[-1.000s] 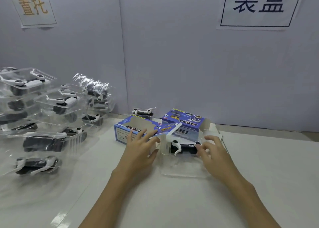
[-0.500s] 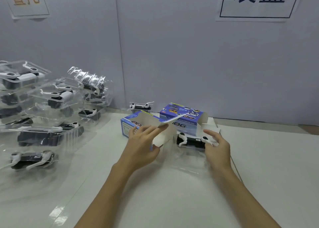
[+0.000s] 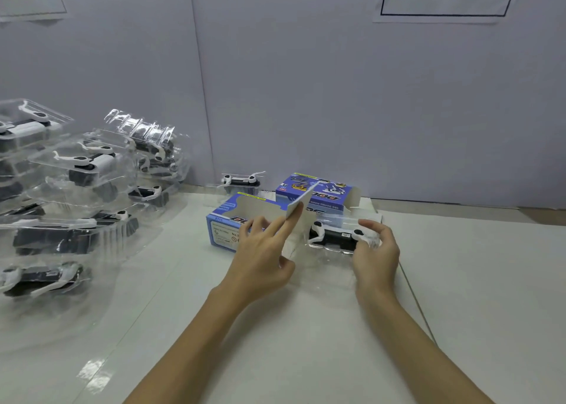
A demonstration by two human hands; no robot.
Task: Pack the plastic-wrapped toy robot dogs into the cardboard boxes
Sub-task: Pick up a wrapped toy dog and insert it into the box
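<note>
The right hand curls its fingers round the plastic-wrapped toy robot dog, holding it at the open end of the blue cardboard box. The left hand lifts the box's flap on straight fingers. A second box stands just behind, on the white bench; more wrapped dogs are stacked far left.
</note>
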